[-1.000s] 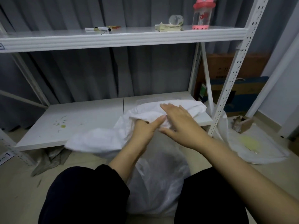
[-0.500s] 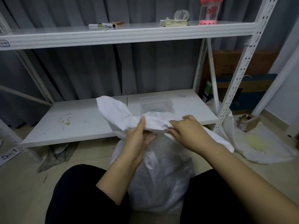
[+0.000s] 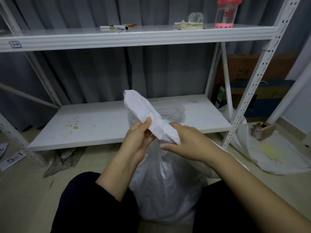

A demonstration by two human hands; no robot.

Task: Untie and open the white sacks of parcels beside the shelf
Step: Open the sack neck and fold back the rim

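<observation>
My left hand (image 3: pixel 138 140) and right hand (image 3: pixel 186 143) both grip the twisted neck of the white sack (image 3: pixel 161 182), pinching it closed. The sack body stands directly below, between my knees, before the shelf (image 3: pixel 104 121).

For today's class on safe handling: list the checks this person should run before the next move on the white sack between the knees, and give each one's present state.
1. Left hand grips the bunched white woven neck of the sack: ok.
2. Right hand on the neck's lower end: ok.
3. Translucent white sack body upright between the knees: ok.
4. Tie undone: cannot tell, hidden by the hands.
5. Lower white shelf board bare beside the sack: ok.
6. Second white sack on the floor, mouth open: cannot tell.
</observation>
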